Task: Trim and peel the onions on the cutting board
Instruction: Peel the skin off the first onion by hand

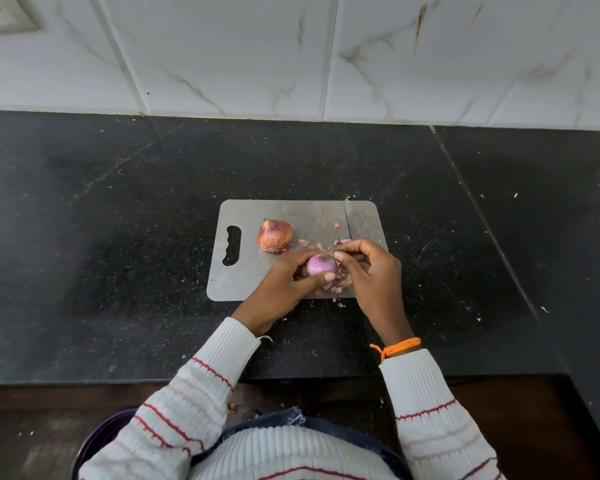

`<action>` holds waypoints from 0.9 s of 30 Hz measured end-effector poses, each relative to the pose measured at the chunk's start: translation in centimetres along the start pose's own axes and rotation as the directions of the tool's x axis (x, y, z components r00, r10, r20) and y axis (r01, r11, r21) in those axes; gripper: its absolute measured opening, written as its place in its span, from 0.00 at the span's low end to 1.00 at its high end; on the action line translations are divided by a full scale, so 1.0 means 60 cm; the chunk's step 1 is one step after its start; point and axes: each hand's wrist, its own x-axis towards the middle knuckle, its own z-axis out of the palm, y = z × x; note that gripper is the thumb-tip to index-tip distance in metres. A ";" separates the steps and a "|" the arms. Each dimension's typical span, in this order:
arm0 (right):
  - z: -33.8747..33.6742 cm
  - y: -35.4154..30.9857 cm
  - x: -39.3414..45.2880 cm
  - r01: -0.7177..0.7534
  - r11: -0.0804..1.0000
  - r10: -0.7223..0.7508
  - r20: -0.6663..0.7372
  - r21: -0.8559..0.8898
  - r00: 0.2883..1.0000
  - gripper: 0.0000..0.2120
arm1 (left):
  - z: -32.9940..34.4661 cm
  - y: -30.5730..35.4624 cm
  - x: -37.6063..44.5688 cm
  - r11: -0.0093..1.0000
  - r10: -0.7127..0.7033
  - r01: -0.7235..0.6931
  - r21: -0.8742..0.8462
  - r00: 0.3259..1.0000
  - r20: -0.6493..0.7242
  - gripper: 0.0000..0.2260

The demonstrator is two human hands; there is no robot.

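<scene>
Peeling the half-bared purple onion point(321, 264) over the grey metal cutting board point(257, 271) at the centre of the frame.

We cupped the bulb in our left hand point(284, 282), thumb and fingers curled round it, while our right hand point(368, 268) pinched at the skin near its top; whether a flake sat between those fingertips we could not tell. To do this well, we judged, we should have kept the bulb steady, pulled each papery strip from the trimmed end downward, and let the scraps point(338, 289) drop on the board. The unpeeled brown onion point(275, 235) waited just above and left, and the steel knife point(349, 218) lay at the board's upper right, apart from both hands.
</scene>
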 end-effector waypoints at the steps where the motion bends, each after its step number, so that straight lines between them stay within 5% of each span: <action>1: 0.001 0.000 0.000 0.011 1.000 -0.011 -0.014 -0.010 1.000 0.03 | -0.001 0.000 0.000 1.000 0.002 -0.002 0.001 1.000 0.008 0.12; 5: -0.003 0.004 0.004 0.026 0.999 -0.027 -0.030 -0.039 0.999 0.05 | -0.005 0.001 0.000 1.000 -0.004 0.004 0.009 1.000 0.026 0.14; 14: -0.014 -0.001 0.005 0.151 0.989 -0.148 0.197 0.001 0.969 0.11 | -0.008 0.002 -0.003 1.000 0.025 -0.026 0.003 0.999 0.037 0.15; 23: -0.016 0.001 0.006 0.149 0.989 -0.142 0.221 -0.018 0.965 0.04 | -0.013 0.000 -0.006 1.000 -0.004 0.004 -0.003 0.999 0.031 0.15; 27: -0.007 0.003 0.003 0.048 0.998 -0.042 0.142 -0.039 0.989 0.04 | -0.007 0.004 -0.009 0.987 -0.079 0.083 -0.136 0.996 0.034 0.13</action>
